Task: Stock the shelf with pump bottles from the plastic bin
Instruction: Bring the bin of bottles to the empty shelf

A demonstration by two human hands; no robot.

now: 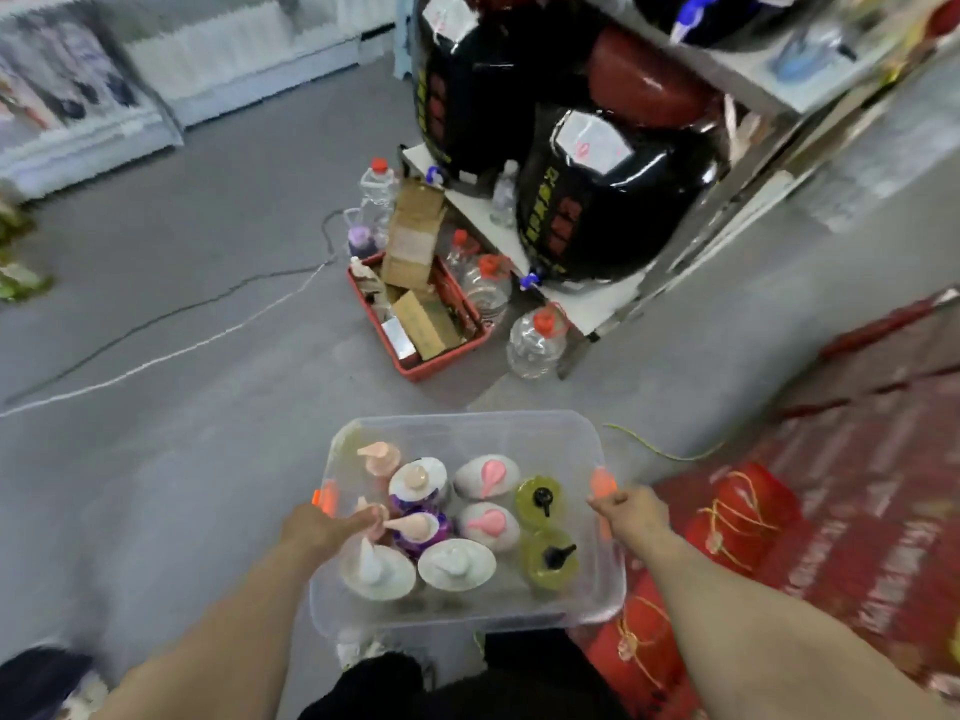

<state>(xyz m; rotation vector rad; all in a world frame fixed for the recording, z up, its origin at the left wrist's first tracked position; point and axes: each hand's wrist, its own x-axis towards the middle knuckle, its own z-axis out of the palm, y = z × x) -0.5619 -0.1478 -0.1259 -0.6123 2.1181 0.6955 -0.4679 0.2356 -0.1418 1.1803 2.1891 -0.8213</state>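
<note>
Forearms: both reach forward from the bottom edge, above dark trousers.
Left hand: clamped on the left rim of the plastic bin beside an orange latch, thumb reaching inside.
Right hand: fingers curled on the bin's right rim, by the other orange latch.
Pump bottles: upright inside the bin; white, purple and olive bodies.
Floor: grey, crossed by a dark and a white cable.
Shelf: ahead and right, carrying glossy black barrels.
Red crate: on the floor by the shelf, holding cartons, clear jugs beside it.
</note>
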